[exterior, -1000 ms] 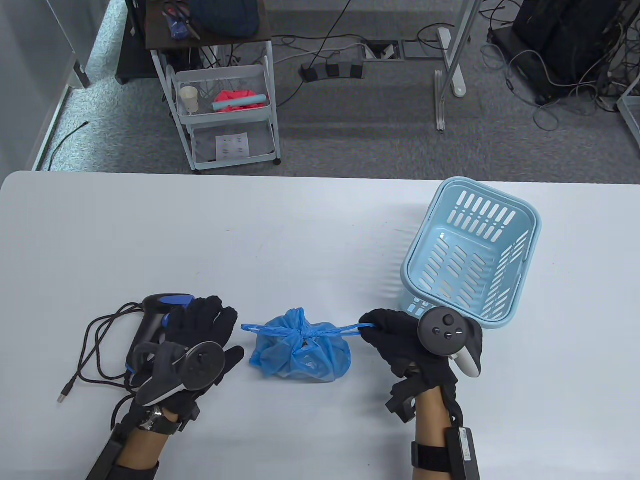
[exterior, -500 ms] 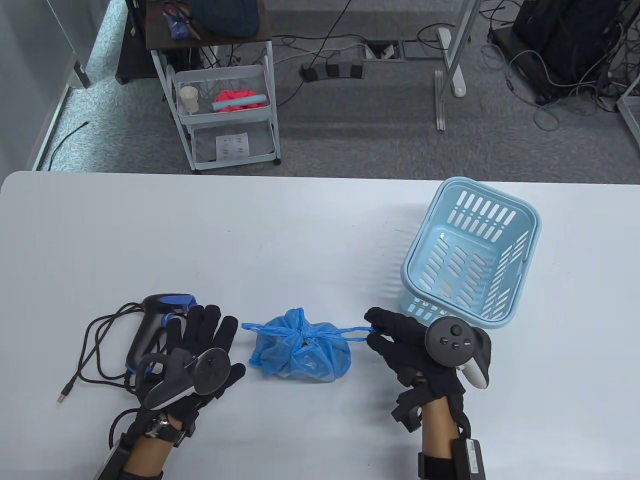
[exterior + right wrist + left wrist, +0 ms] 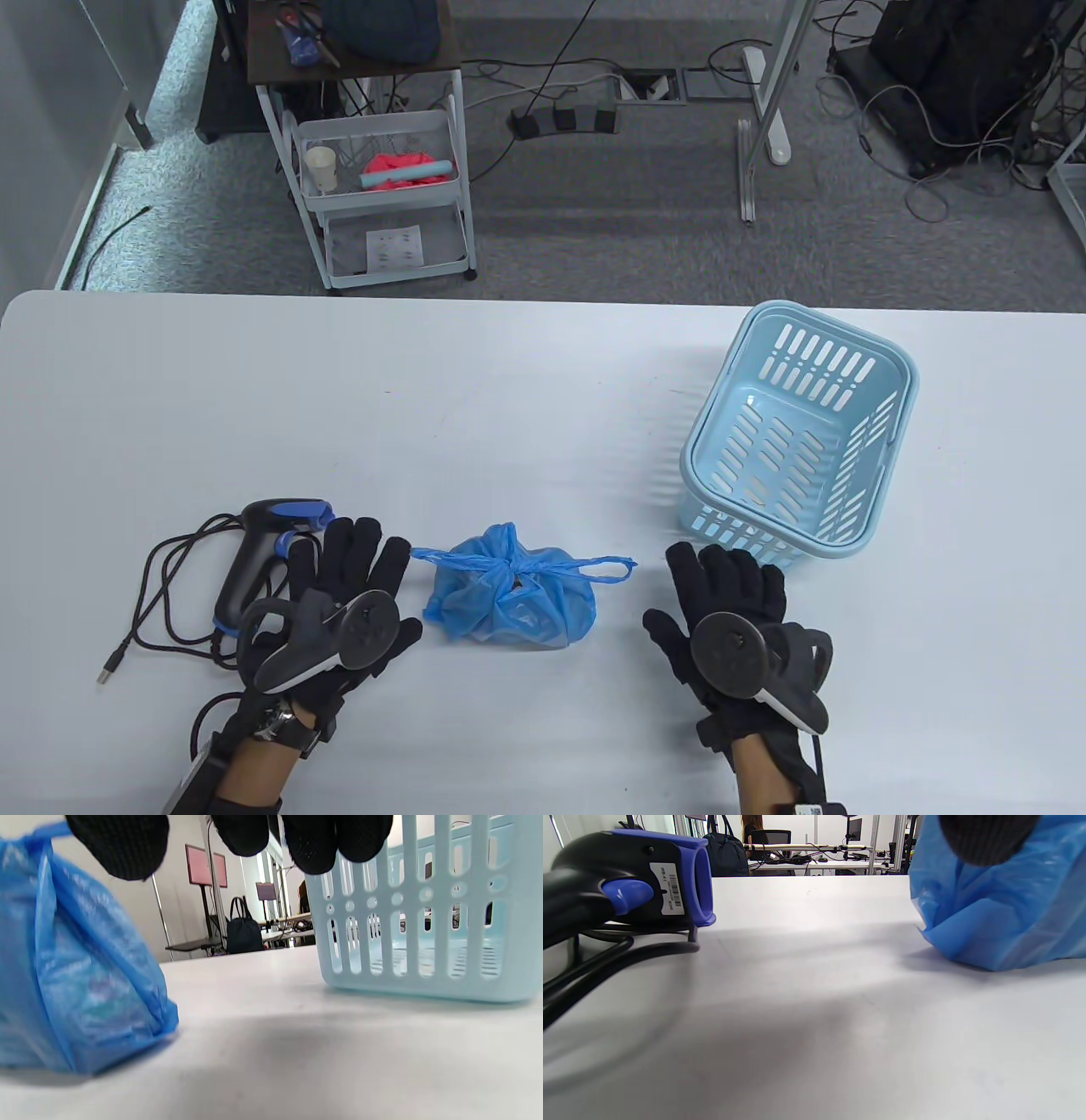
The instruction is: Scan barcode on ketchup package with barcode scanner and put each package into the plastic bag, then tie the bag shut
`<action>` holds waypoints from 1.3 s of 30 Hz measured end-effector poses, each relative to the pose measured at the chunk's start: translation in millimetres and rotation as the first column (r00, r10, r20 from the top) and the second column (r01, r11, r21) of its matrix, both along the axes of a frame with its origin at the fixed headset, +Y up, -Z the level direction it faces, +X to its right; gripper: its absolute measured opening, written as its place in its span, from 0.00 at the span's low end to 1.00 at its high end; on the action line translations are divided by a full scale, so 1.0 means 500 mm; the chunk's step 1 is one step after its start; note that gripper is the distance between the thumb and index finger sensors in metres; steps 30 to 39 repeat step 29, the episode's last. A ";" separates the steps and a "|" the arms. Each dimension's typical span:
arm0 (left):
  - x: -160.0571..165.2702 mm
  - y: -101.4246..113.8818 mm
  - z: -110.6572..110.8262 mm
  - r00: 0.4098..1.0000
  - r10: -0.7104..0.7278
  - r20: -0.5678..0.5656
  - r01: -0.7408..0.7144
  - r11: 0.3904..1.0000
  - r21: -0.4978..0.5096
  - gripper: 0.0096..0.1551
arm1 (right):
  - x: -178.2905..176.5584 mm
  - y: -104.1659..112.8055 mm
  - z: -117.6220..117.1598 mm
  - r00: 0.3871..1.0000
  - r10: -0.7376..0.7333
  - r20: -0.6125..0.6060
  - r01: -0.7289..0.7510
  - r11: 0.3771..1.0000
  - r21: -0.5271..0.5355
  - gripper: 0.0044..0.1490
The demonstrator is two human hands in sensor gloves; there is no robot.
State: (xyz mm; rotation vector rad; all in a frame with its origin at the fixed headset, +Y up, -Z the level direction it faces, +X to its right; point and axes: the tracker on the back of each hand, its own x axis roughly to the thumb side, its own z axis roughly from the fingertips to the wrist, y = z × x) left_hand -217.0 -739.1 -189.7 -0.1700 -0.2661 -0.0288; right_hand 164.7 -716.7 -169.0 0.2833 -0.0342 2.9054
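A blue plastic bag point(image 3: 509, 598) lies knotted at its top on the white table point(image 3: 424, 407), its two tie ends sticking out left and right. The same bag point(image 3: 997, 899) fills the right of the left wrist view, and the bag point(image 3: 76, 971) fills the left of the right wrist view. Its contents are hidden. My left hand point(image 3: 348, 586) lies flat with straight fingers between the bag and the black and blue barcode scanner point(image 3: 263, 552). My right hand point(image 3: 730, 594) lies flat and empty right of the bag, apart from the tie end.
A light blue slotted basket point(image 3: 797, 433) stands at the right, just beyond my right fingertips point(image 3: 314, 840). The scanner's black cable point(image 3: 157, 594) loops at the left near the table's front. A white cart point(image 3: 377, 191) stands on the floor beyond the table.
My right hand let go of the bag's right tie end, turned palm down and drew back toward the front edge. My left hand shifted slightly right. The bag stayed put.
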 end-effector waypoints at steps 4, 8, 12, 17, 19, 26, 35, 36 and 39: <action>0.000 -0.005 0.000 1.000 -0.010 0.002 0.010 1.000 -0.008 0.55 | -0.013 -0.039 -0.004 0.998 0.055 -0.005 -0.055 0.983 -0.177 0.59; 0.001 -0.005 0.000 1.000 -0.016 0.000 0.016 1.000 -0.019 0.55 | -0.010 -0.057 -0.010 0.996 0.094 -0.001 -0.091 0.961 -0.261 0.61; 0.000 -0.003 0.000 1.000 -0.015 -0.004 0.015 1.000 -0.020 0.55 | -0.007 -0.070 -0.013 0.994 0.107 0.000 -0.103 0.949 -0.297 0.61; 0.001 -0.003 0.000 1.000 -0.018 -0.003 0.018 1.000 -0.025 0.55 | -0.006 -0.072 -0.012 0.994 0.108 0.005 -0.102 0.947 -0.305 0.62; 0.002 -0.003 0.001 1.000 -0.020 -0.002 0.020 0.999 -0.026 0.55 | -0.007 -0.072 -0.012 0.994 0.107 0.006 -0.100 0.947 -0.305 0.62; 0.003 -0.004 0.001 1.000 -0.022 -0.002 0.022 0.999 -0.030 0.55 | -0.006 -0.072 -0.012 0.995 0.101 0.008 -0.093 0.946 -0.309 0.61; 0.003 -0.004 0.001 1.000 -0.022 -0.002 0.022 0.999 -0.033 0.55 | -0.004 -0.073 -0.013 0.995 0.095 0.012 -0.086 0.948 -0.307 0.61; 0.003 -0.004 0.001 1.000 -0.022 -0.002 0.022 0.999 -0.033 0.55 | -0.004 -0.073 -0.013 0.995 0.095 0.012 -0.086 0.948 -0.307 0.61; 0.003 -0.004 0.001 1.000 -0.022 -0.002 0.022 0.999 -0.033 0.55 | -0.004 -0.073 -0.013 0.995 0.095 0.012 -0.086 0.948 -0.307 0.61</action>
